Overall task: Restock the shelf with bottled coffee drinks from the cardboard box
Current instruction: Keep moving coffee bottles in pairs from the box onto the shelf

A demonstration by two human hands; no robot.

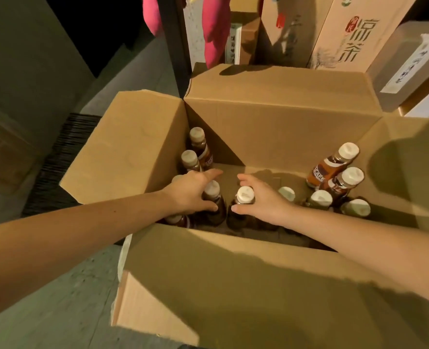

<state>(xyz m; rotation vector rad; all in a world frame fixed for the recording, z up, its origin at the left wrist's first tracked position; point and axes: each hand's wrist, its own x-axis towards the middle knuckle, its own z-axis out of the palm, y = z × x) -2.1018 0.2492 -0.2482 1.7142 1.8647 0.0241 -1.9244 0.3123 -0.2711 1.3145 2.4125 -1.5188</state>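
Dim warm light, hard shadows, w/ wide-angle edge distortion, slight blur

Cardboard box [271,127]: plain tan, unprinted inside.
Bottles [331,167] along its left and right walls: dark brown contents, white caps [349,151], orange-brown labels [320,172] with white lettering.
Carton [354,34] beyond the far edge: tan, green characters, red seal.
Fabric [214,28]: bright pink.
Mat [65,152]: black, ribbed.
Floor [57,311]: speckled grey.

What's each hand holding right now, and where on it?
Right hand grips the centre bottle at its neck, just under the cap. Left hand wraps the neighbouring bottle at its shoulder, loosely.
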